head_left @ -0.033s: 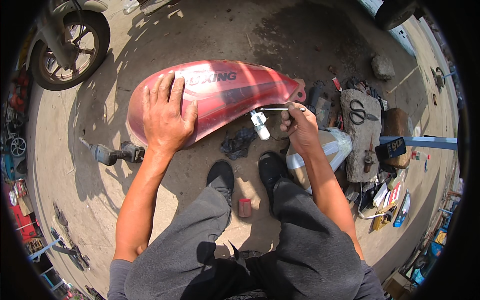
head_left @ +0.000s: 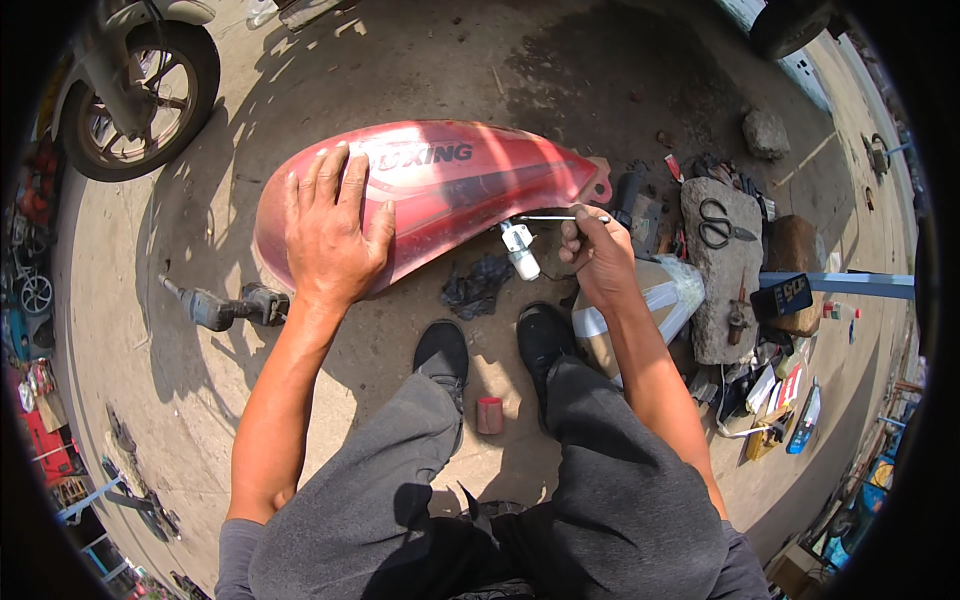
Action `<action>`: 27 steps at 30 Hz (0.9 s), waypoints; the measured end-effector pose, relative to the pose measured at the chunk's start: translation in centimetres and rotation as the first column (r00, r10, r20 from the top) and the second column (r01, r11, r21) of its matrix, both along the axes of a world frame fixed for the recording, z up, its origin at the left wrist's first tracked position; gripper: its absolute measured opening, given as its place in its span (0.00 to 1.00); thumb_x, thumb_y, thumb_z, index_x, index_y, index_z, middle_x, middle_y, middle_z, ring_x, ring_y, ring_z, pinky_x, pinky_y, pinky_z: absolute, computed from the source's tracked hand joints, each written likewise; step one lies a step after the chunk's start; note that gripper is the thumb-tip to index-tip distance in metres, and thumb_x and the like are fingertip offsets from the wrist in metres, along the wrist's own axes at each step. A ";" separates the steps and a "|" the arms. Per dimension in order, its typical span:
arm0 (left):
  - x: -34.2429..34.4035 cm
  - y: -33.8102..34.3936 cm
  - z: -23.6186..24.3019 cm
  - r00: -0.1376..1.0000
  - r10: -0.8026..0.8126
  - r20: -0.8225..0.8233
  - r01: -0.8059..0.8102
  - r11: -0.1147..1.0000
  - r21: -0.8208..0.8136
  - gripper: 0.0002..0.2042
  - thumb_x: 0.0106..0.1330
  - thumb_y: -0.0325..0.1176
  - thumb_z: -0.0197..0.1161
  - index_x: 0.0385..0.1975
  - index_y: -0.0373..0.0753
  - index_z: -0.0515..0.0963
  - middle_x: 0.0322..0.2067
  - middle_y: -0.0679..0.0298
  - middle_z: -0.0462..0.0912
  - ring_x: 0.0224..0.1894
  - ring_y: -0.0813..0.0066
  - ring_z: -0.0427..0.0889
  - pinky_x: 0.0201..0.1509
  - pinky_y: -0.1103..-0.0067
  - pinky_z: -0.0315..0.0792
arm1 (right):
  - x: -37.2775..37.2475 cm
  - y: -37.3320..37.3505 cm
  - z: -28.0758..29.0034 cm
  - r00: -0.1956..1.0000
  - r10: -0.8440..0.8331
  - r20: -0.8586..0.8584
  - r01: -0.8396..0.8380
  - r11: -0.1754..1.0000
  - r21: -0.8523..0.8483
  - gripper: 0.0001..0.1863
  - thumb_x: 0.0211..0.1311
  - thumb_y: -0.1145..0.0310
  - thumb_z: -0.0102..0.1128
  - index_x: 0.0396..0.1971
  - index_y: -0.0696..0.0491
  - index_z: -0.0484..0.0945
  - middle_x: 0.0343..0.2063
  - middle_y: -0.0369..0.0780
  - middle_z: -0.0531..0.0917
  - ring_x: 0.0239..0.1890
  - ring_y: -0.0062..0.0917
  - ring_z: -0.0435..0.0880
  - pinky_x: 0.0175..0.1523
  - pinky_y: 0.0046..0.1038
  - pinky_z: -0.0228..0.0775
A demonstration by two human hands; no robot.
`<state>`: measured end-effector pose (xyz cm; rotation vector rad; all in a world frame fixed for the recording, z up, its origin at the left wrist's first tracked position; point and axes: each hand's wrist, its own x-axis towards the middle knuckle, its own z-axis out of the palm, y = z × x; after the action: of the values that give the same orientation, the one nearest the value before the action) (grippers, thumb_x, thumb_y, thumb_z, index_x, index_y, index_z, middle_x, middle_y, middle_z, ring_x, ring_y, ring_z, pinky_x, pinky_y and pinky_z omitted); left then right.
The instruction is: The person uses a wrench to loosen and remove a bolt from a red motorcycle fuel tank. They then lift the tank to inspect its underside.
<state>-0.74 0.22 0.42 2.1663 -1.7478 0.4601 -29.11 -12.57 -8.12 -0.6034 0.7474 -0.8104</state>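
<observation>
A red motorcycle fuel tank (head_left: 450,190) lies on its side on the ground in front of my feet, its narrow end to the right. My left hand (head_left: 335,230) rests flat on its wide left part, fingers stretched out. From the tank's near edge sticks out a fuel tap (head_left: 519,248) with a white cup. My right hand (head_left: 603,250) is closed around a slim metal wrench (head_left: 548,218), pinched between thumb and fingers. The wrench's far end reaches the tank's edge just above the tap; its tip there is hard to make out.
A power tool (head_left: 225,308) lies left of the tank. Beyond it stands a motorcycle wheel (head_left: 145,105). At right, scissors (head_left: 722,225) lie on a stone slab (head_left: 715,300), beside a taped bundle (head_left: 665,295). A small red cup (head_left: 489,415) stands between my shoes, and a black rag (head_left: 477,285) lies below the tank.
</observation>
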 end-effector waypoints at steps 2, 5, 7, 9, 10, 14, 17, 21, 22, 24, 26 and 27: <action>-0.1 0.0 -0.1 1.000 -0.003 -0.004 0.003 1.000 -0.001 0.26 0.57 0.42 0.64 0.55 0.37 0.75 0.59 0.54 0.72 0.63 0.54 0.68 0.70 0.54 0.54 | -0.1 -0.1 -0.7 0.999 0.002 0.032 -0.003 1.000 0.026 0.04 0.67 0.70 0.54 0.35 0.54 0.74 0.25 0.35 0.76 0.24 0.16 0.71 0.29 0.23 0.67; -0.1 -0.1 -0.1 1.000 -0.004 -0.003 0.004 1.000 -0.003 0.26 0.57 0.43 0.64 0.55 0.37 0.75 0.59 0.54 0.72 0.63 0.54 0.68 0.70 0.55 0.54 | -0.2 -0.3 -1.4 0.998 0.010 0.068 -0.014 0.998 0.054 0.03 0.68 0.70 0.53 0.35 0.53 0.74 0.25 0.35 0.76 0.24 0.16 0.70 0.30 0.23 0.67; -0.1 -0.1 -0.2 1.000 -0.003 -0.002 0.003 1.000 -0.004 0.26 0.57 0.43 0.63 0.55 0.37 0.75 0.59 0.54 0.72 0.63 0.54 0.68 0.70 0.55 0.54 | -0.1 -0.5 -1.6 0.996 0.012 0.085 -0.019 0.997 0.073 0.03 0.68 0.70 0.52 0.35 0.53 0.73 0.26 0.35 0.76 0.25 0.16 0.70 0.31 0.23 0.67; 0.0 -0.1 -0.1 1.000 0.000 -0.005 0.000 1.000 0.001 0.26 0.57 0.43 0.63 0.55 0.37 0.75 0.59 0.54 0.72 0.63 0.54 0.68 0.70 0.55 0.54 | 0.0 -0.5 -1.7 0.995 0.015 0.098 -0.021 0.997 0.068 0.03 0.68 0.70 0.52 0.35 0.53 0.73 0.25 0.35 0.76 0.25 0.17 0.71 0.31 0.23 0.67; 0.0 -0.1 -0.1 1.000 0.000 -0.006 0.000 1.000 0.002 0.26 0.57 0.42 0.63 0.55 0.37 0.75 0.59 0.54 0.72 0.63 0.54 0.68 0.70 0.55 0.54 | 0.1 -0.4 -1.7 0.994 0.015 0.104 -0.022 0.998 0.064 0.03 0.68 0.70 0.52 0.34 0.53 0.73 0.25 0.36 0.76 0.25 0.17 0.71 0.31 0.24 0.67; -0.1 -0.1 -0.2 1.000 0.000 -0.005 0.000 1.000 0.004 0.26 0.57 0.42 0.63 0.55 0.37 0.75 0.59 0.54 0.72 0.63 0.54 0.68 0.70 0.55 0.54 | 0.4 0.1 -2.6 0.993 -0.031 0.118 0.020 0.995 0.094 0.04 0.68 0.68 0.52 0.34 0.52 0.73 0.25 0.36 0.76 0.25 0.18 0.71 0.31 0.25 0.67; -0.1 -0.1 -0.1 1.000 -0.004 -0.001 0.004 1.000 0.003 0.26 0.57 0.42 0.63 0.55 0.37 0.75 0.59 0.54 0.72 0.63 0.54 0.67 0.70 0.55 0.54 | 0.3 0.3 -3.2 0.992 -0.059 0.111 0.043 0.989 0.142 0.05 0.69 0.67 0.52 0.35 0.52 0.73 0.25 0.36 0.77 0.26 0.19 0.71 0.32 0.25 0.67; 0.0 0.0 -0.1 1.000 0.000 0.008 0.000 1.000 0.011 0.26 0.57 0.43 0.63 0.55 0.37 0.75 0.59 0.54 0.72 0.64 0.54 0.67 0.70 0.55 0.54 | 0.4 -0.3 -4.4 0.989 -0.057 0.139 0.023 0.971 0.240 0.06 0.68 0.67 0.52 0.35 0.54 0.73 0.26 0.37 0.78 0.26 0.20 0.72 0.33 0.25 0.69; 0.0 0.0 -0.1 1.000 0.002 0.010 -0.002 1.000 0.013 0.26 0.57 0.43 0.63 0.55 0.37 0.75 0.59 0.54 0.72 0.64 0.54 0.67 0.70 0.55 0.54 | 0.5 -0.5 -4.6 0.988 -0.056 0.141 0.016 0.963 0.271 0.06 0.68 0.67 0.52 0.35 0.54 0.73 0.26 0.37 0.79 0.26 0.20 0.72 0.33 0.25 0.69; 0.0 0.0 -0.1 1.000 -0.001 0.006 0.001 1.000 0.016 0.26 0.58 0.43 0.63 0.55 0.37 0.75 0.59 0.54 0.72 0.64 0.54 0.67 0.70 0.55 0.53 | 0.3 -1.0 -5.0 0.982 -0.033 0.184 -0.017 0.965 0.262 0.06 0.68 0.67 0.52 0.35 0.54 0.74 0.26 0.37 0.79 0.26 0.20 0.72 0.33 0.25 0.69; -0.1 0.0 -0.2 1.000 -0.005 0.005 0.005 1.000 0.017 0.26 0.58 0.43 0.63 0.56 0.37 0.75 0.59 0.54 0.72 0.64 0.54 0.67 0.71 0.55 0.53 | 0.2 -1.2 -5.4 0.980 -0.026 0.195 -0.025 0.967 0.254 0.06 0.67 0.67 0.52 0.35 0.55 0.74 0.26 0.37 0.79 0.26 0.20 0.72 0.33 0.25 0.70; 0.0 -0.1 -0.2 1.000 -0.006 0.006 0.006 1.000 0.015 0.26 0.58 0.43 0.63 0.56 0.37 0.75 0.60 0.54 0.72 0.64 0.54 0.67 0.71 0.55 0.53 | 0.2 -1.2 -5.5 0.982 -0.031 0.184 -0.017 0.968 0.251 0.06 0.67 0.67 0.52 0.35 0.55 0.74 0.26 0.37 0.79 0.26 0.19 0.72 0.33 0.25 0.70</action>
<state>-0.76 0.11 0.23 2.1713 -1.7667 0.4542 -28.89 -13.75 -13.57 -0.2913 0.6669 -0.7526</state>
